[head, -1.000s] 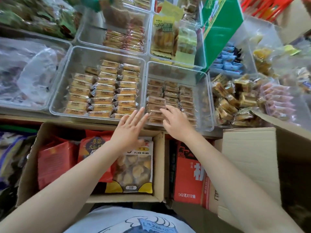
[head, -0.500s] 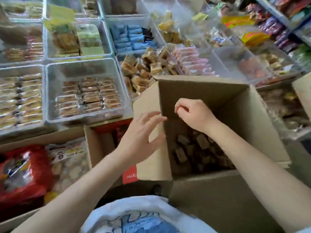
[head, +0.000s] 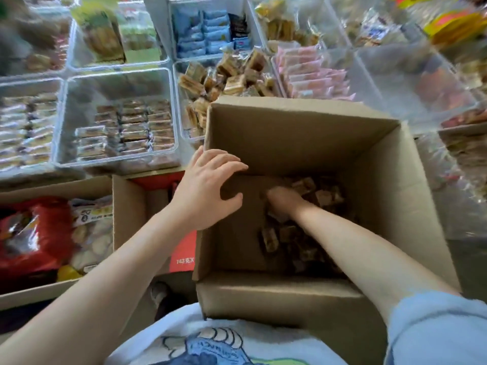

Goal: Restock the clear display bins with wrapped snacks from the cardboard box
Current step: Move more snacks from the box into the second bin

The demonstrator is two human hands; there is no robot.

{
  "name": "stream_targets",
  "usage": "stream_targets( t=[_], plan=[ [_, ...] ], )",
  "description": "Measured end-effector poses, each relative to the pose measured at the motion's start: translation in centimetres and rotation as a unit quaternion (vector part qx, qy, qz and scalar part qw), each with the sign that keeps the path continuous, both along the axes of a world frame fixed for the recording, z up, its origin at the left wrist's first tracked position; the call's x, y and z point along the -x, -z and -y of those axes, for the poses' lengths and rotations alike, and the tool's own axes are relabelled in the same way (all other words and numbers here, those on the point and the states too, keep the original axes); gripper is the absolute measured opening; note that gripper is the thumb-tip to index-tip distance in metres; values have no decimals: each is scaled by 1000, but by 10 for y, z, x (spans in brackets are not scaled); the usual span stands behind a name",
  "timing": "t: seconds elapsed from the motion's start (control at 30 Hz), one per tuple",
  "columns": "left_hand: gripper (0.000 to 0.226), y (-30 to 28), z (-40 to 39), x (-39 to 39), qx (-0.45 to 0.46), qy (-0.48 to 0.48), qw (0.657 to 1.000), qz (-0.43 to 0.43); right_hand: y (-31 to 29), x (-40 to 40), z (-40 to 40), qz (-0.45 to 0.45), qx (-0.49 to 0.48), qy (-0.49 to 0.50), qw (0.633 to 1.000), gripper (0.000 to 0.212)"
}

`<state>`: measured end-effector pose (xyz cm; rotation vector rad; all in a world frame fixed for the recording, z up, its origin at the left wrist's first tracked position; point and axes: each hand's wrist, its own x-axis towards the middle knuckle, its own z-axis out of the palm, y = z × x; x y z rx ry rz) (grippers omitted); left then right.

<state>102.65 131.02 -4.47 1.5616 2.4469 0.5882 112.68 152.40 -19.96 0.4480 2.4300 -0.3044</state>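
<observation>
Fingers [head: 274, 198] buried among blurred snacks [head: 268, 241]

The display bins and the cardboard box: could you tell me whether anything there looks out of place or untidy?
Mostly orderly. One clear bin behind the cardboard box holds brown wrapped snacks heaped at all angles, while the neighbouring bin's bars lie in neat rows. No spill or damage shows.
</observation>
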Motion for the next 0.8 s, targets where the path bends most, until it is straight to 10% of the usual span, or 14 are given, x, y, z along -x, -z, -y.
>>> stream_targets(
  t=[0.4,0.6,0.67,0.8],
  plan=[
    [49,8,0,-4,-9,-32,999,-14,65,-4,0,62,-91,82,991,54],
    [49,7,1,-3,-9,-34,999,-17,40,-2,-7,-41,51,244,968,73],
    [48,7,0,-3,-10,-32,999,-18,17,5,-21,-40,160,338,927,80],
    [47,7,2,-3,-22,-30,999,-9,-56,14,-40,-48,431,453,779,14]
  ],
)
